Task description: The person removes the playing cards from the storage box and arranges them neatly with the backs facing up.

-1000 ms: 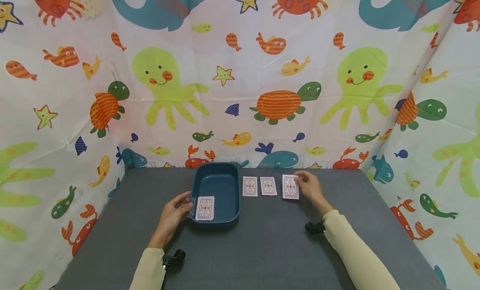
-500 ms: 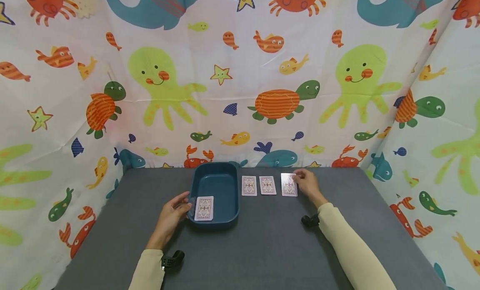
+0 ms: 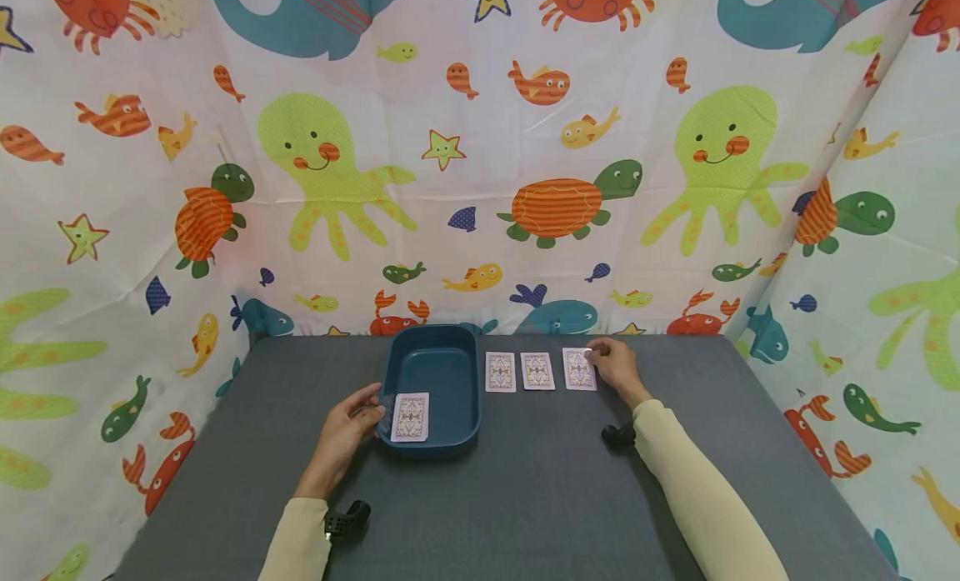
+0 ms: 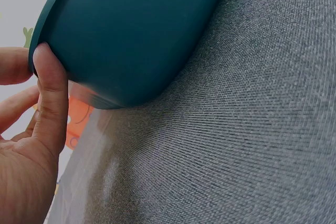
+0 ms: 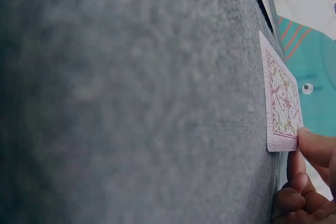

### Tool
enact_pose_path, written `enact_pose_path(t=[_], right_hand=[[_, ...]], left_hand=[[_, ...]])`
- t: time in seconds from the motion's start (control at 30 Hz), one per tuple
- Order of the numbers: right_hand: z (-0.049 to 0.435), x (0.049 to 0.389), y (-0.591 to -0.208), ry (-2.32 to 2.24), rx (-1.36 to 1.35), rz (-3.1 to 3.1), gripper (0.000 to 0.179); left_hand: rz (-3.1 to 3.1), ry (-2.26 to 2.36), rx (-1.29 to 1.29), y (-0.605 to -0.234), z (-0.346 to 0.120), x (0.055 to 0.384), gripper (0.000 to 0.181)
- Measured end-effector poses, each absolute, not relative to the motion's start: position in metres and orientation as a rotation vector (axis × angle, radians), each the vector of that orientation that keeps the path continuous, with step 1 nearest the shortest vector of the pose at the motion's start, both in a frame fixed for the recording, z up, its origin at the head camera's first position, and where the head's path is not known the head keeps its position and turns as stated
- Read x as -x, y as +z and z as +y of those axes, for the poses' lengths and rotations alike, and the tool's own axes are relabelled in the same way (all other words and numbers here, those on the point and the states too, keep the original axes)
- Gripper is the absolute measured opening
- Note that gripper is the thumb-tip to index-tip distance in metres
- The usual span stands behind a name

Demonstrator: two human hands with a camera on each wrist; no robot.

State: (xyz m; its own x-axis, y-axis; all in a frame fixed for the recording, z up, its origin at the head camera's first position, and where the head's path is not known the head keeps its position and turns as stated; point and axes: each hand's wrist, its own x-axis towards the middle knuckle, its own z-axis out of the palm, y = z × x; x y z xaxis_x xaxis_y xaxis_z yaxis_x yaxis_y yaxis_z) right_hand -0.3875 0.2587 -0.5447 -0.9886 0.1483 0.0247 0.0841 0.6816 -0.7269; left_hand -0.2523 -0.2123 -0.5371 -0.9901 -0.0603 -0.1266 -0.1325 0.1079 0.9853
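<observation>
My left hand grips the left rim of a dark blue rectangular bin. In the left wrist view the thumb presses the outer wall of the bin and a finger hooks over its rim. Face down in its near left corner lies a stack of playing cards. My right hand pinches a playing card by its right edge, thumb on the patterned back in the right wrist view, where the card is tilted close over the table. Two more cards, the left card and middle card, lie face down beside it.
The grey table runs back to a curtain printed with sea animals, which also closes both sides. A black wrist strap is on my left wrist, and another strap on my right.
My right hand has moved slightly away from me with its card, which now lines up with the other two in the row. The left hand and bin have stayed put.
</observation>
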Motion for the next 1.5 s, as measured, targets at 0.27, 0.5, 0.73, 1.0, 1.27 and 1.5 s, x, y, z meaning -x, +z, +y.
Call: enact_pose_path(t=[0.27,0.5,0.73,1.0,1.27,1.5], right_hand=[[0.258,0.388,-0.542,1.123,0.184,-2.836,0.022],[0.259,0.386,-0.541,1.144,0.195,-2.825,0.027],[0.258,0.374,-0.538,1.168,0.15,-2.793,0.03],[0.248,0.361,-0.529,1.231,0.073,-2.725,0.027],[0.239,0.343,-0.518,1.277,0.038,-2.681,0.028],[0.235,0.325,-0.511,1.279,0.023,-2.646,0.027]], left_hand=[[2.292,2.065,0.19,-0.536,-0.211,0.251,0.049],[2.295,2.061,0.19,-0.537,-0.211,0.252,0.048],[2.309,2.037,0.199,-0.539,-0.209,0.254,0.049],[2.316,2.026,0.199,-0.542,-0.21,0.255,0.048],[2.3,2.053,0.204,-0.542,-0.212,0.253,0.048],[2.304,2.073,0.182,-0.54,-0.214,0.253,0.049]])
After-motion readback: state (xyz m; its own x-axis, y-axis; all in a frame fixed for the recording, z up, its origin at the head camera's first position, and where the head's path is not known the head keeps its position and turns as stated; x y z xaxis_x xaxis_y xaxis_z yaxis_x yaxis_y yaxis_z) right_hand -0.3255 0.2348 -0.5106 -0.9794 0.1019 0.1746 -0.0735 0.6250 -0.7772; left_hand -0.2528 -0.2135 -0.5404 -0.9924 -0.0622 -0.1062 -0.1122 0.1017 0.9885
